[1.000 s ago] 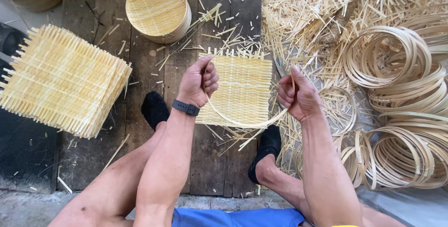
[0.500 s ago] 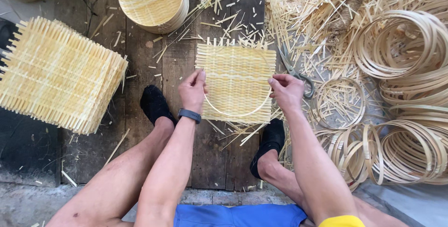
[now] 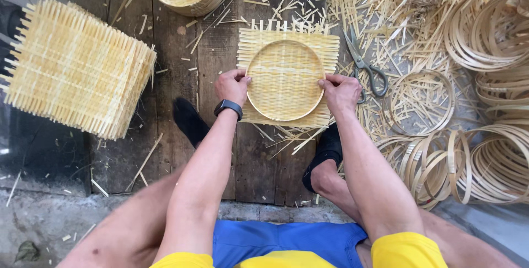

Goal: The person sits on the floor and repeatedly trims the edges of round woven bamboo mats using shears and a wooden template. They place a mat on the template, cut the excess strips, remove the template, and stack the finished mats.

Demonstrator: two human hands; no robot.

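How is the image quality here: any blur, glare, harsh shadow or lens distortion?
Head view: soft, even daylight, no glare; both hands, left hand and right hand, and the woven mat are sharp; faint shadows only; mild wide-angle stretch at the bamboo hoops near the edges.

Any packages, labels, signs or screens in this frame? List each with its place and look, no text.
Smartwatch: the only screen, on the left wrist beside the woven mat; small dark rectangular face on a black band, display dark.
No packages, labels or signs show among the bamboo mats, hoops and scraps.
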